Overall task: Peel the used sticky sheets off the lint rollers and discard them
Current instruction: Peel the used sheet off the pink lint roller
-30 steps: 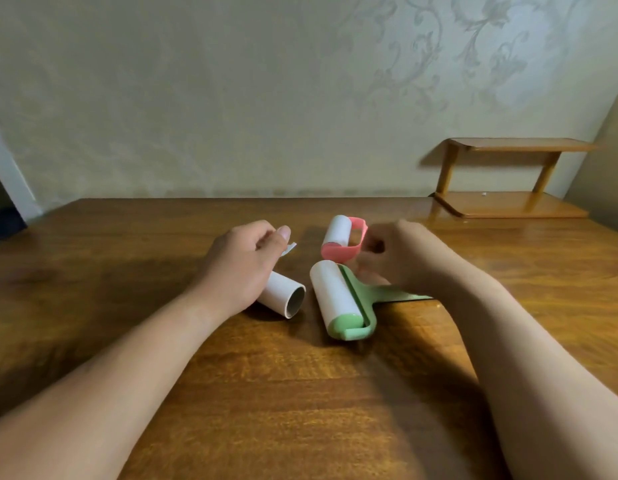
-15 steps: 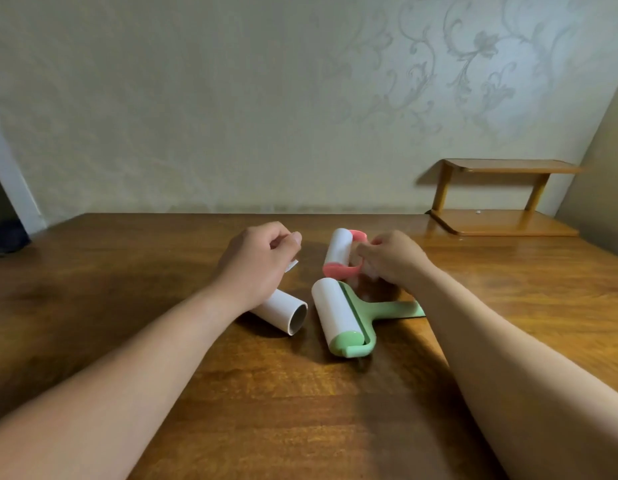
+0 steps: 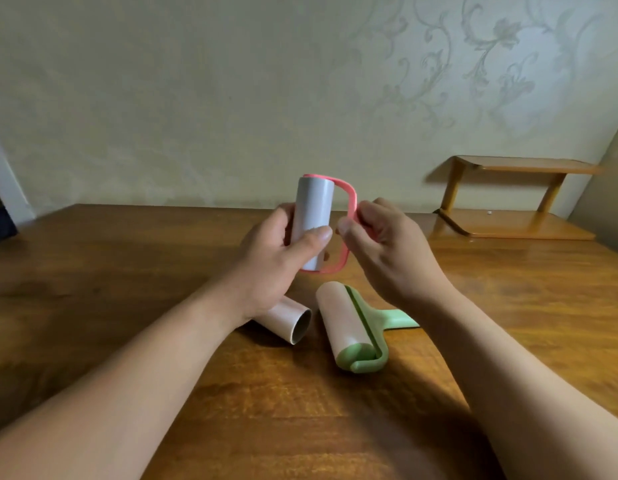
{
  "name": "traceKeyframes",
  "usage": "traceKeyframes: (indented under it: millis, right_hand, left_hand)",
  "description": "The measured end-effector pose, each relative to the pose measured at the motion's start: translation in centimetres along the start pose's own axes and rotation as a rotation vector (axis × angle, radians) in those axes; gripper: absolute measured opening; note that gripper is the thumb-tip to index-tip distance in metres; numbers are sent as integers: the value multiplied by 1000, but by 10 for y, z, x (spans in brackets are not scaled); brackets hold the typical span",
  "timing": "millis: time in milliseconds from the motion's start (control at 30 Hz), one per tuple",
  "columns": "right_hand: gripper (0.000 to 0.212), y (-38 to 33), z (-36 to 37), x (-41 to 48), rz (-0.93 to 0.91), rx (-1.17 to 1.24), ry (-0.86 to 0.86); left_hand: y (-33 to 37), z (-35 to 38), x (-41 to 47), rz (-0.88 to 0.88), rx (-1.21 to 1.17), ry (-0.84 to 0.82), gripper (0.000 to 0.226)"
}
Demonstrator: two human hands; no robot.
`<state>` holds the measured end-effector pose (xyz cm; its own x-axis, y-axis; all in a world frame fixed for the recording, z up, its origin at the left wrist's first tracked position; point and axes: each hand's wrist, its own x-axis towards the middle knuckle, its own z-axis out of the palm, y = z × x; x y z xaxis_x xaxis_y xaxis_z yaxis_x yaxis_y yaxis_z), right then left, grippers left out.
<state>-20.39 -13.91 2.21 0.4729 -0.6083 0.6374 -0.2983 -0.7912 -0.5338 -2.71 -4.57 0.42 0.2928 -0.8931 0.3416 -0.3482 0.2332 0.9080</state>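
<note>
— What's different from a second ago?

— The pink lint roller (image 3: 314, 223) is off the counter (image 3: 127, 271). It lay just behind the green lint roller (image 3: 349, 327); now I hold it upright in the air above the green one, with the pink frame on my right.

— How are your hands set?

— My left hand (image 3: 266, 261) is wrapped around the white roll, thumb pressed across its front. It has let go of the loose roll (image 3: 286, 322), which lies on the counter just left of the green roller. My right hand (image 3: 387, 251) pinches the pink frame between thumb and fingers.

— And what does that mean for the job?

— I'd say peeling starts with the pink one. The next step is probably finding the sheet's edge, which I can't make out from here. The green roller is untouched.

— Where will the sheet go?

— No bin is in view; only the wooden shelf (image 3: 508, 199), well to the right of the green roller.
</note>
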Motion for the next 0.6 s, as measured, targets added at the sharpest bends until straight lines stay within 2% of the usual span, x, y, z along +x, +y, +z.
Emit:
traceKeyframes:
  millis: [167,267,367,500,600]
  right_hand:
    - [37,0,4,-1,-38,-41,-33]
    - [37,-3,4,-2,-31,-15,-33]
    - [34,-7,5,-4,-42,30,-20]
    - [26,-11,4,-6,-47,77,-15]
    - [33,-15,3,-6,-51,61,-27]
  left_hand:
    - [-3,-5,-4,-9,-28,35,73]
    - [-4,-6,-6,-22,-170,39,70]
    - [0,-6,-11,-12,-348,16,57]
    - [6,-9,-11,19,-284,12,29]
    - [2,-8,-13,-15,-299,30,35]
